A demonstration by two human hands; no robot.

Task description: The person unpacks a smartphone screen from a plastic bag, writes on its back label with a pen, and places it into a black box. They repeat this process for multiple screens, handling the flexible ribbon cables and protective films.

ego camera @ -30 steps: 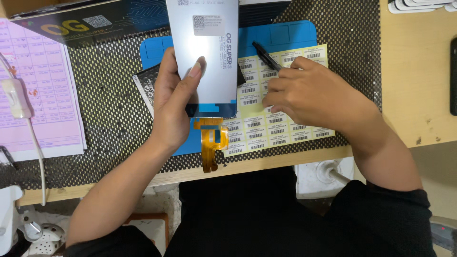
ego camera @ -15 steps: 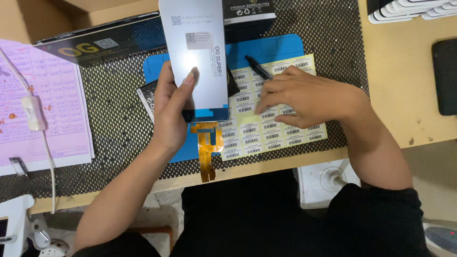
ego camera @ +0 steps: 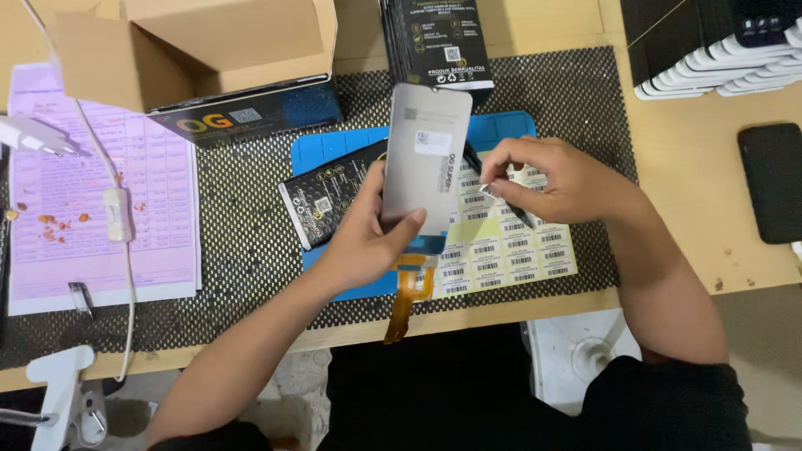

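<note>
Left hand (ego camera: pixel 363 238) grips with thumb up; right hand (ego camera: pixel 555 179) apparently pinches (fingers curled), forearms converging.

- This is a small workshop for phone repair or phone parts packing, not a home.
- A wooden workbench (ego camera: pixel 685 209) carries a black mesh mat (ego camera: pixel 242 242) and a blue work mat (ego camera: pixel 334 154).
- A sheet of barcode stickers (ego camera: pixel 510 250) lies on the mats.
- Flat black boxes (ego camera: pixel 439 38) stand in a stack, and more packed parts (ego camera: pixel 718 46) are piled at the corner.
- An open cardboard box (ego camera: pixel 192 50) and a pink paper form (ego camera: pixel 100 225) lie beside them.
</note>
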